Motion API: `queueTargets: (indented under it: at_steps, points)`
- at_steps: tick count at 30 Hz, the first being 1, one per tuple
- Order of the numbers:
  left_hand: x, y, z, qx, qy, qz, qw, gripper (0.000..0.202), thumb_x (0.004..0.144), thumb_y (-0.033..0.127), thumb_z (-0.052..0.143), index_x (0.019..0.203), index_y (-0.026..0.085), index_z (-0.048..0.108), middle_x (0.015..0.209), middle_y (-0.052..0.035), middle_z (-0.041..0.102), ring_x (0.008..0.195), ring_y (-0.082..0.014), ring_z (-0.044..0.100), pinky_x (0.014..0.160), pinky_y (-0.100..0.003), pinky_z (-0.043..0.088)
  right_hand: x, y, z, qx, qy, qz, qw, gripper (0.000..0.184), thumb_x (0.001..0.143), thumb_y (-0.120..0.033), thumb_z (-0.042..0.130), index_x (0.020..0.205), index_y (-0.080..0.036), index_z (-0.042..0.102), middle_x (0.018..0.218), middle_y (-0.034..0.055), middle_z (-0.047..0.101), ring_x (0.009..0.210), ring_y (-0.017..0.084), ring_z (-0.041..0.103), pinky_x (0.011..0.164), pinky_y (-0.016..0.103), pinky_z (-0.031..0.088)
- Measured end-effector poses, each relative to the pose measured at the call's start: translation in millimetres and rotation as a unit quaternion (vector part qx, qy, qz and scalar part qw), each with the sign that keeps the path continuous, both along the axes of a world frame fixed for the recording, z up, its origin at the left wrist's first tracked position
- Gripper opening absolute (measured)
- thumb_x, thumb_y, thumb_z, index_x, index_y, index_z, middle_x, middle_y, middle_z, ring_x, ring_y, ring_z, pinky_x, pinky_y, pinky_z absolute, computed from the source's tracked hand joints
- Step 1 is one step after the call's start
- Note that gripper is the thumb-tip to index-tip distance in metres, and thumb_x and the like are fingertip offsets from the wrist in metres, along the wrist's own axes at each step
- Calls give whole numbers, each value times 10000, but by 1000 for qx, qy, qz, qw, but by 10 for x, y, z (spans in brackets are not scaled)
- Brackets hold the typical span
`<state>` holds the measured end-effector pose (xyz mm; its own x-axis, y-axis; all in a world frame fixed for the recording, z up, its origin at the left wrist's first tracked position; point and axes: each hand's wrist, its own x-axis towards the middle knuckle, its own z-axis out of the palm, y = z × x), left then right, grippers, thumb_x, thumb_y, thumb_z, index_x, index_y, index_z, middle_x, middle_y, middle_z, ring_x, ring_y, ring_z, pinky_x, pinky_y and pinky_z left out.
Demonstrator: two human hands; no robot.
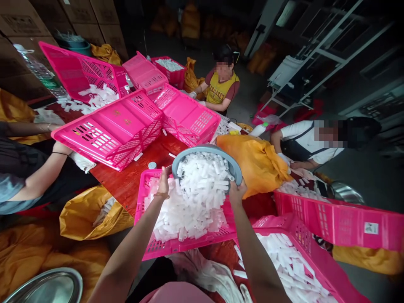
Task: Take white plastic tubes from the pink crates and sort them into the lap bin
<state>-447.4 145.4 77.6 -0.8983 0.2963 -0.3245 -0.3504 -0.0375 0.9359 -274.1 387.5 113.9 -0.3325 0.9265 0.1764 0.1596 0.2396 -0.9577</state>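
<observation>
A grey-blue basin [234,163] is tipped toward me, and short white plastic tubes [202,181] spill from it into a pink plastic basket [186,247]. On the basin's right rim my right hand [237,191] is closed. My left hand [162,184] is at the basin's left side, thumb up; its other fingers are mostly hidden, and it seems to hold the basin there. The tubes form a heap that runs from the basin down over the basket floor.
Pink baskets [113,126] lie tipped across the red table [110,179]. An orange sack [252,160] stands right of the basin. Another basket [315,256] of white pieces is at lower right. Co-workers sit at left [28,176], across [222,88] and right [328,143].
</observation>
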Motion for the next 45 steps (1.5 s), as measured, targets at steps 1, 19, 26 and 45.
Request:
queueTargets:
  at_steps: [1, 19, 26, 45]
  points:
    - [-25, 36, -10, 16, -5, -4, 1000, 741, 927, 715, 240, 1252, 173, 627, 1246, -127, 661, 1252, -293, 539, 1008, -401, 446, -5, -13, -28, 3, 0, -2, 1000, 114, 705, -299, 591, 718, -189, 563, 616, -33, 497, 627, 141, 444, 612, 269, 409]
    - [416, -12, -81, -14, 118, -10, 993, 728, 916, 701, 322, 1168, 110, 666, 1223, -149, 675, 1160, -276, 622, 1012, -389, 482, 208, 137, -433, 7, 78, -51, 996, 105, 705, -245, 534, 776, -173, 562, 665, -34, 539, 631, 120, 484, 620, 244, 452]
    - [374, -69, -8, -132, 235, -125, 955, 608, 961, 605, 343, 1137, 141, 694, 1061, -126, 727, 1086, -282, 639, 1021, -424, 444, 426, 430, -298, 46, 90, -83, 991, 65, 696, -237, 533, 681, -192, 488, 605, -63, 434, 579, 100, 407, 557, 222, 413]
    - [669, -725, 26, -381, 479, -166, 773, 516, 979, 462, 395, 1333, 111, 528, 1388, -227, 484, 1284, -382, 439, 1048, -575, 344, 599, 400, -130, 164, 10, -65, 984, 190, 736, -230, 522, 813, -117, 655, 676, 27, 598, 672, 169, 581, 683, 276, 511]
